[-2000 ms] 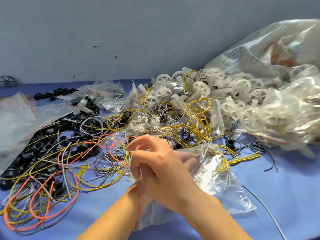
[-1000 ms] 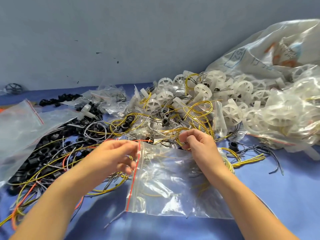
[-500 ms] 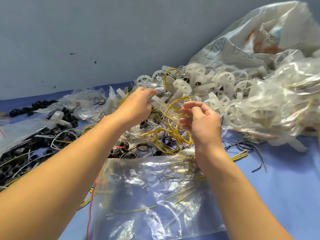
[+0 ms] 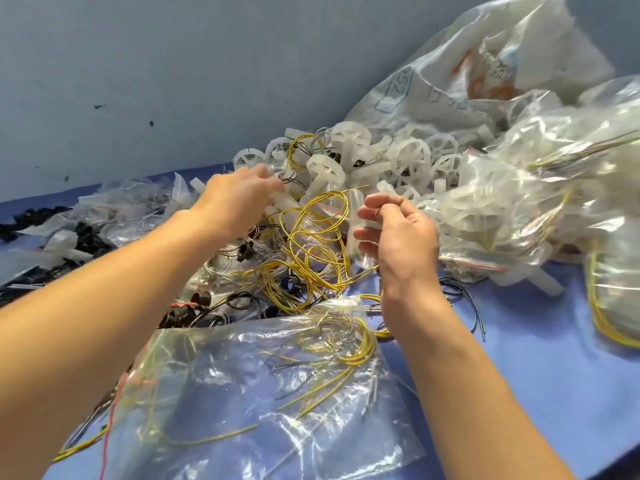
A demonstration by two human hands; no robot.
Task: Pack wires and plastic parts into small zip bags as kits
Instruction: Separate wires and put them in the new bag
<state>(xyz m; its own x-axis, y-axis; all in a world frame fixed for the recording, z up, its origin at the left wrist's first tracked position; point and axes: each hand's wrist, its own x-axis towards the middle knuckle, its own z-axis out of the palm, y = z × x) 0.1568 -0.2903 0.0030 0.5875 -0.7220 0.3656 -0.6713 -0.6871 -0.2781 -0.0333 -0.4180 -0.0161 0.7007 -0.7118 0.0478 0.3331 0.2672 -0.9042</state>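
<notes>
Right hand (image 4: 398, 233) pinches a translucent plastic part (image 4: 364, 221), left hand (image 4: 239, 197) grip hidden in the pile; yellow wires (image 4: 311, 244) look light, springy and snaggy, so grab the whole coil.

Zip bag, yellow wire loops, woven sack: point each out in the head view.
zip bag (image 4: 249, 400), head view, clear front panel.
yellow wire loops (image 4: 311, 275), head view, dense lower strands.
woven sack (image 4: 450, 77), head view, printed side.

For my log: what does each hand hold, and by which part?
Right hand pinches a translucent plastic tube, seemingly mid-length. Left hand is among white plastic parts; grip hidden.
</notes>
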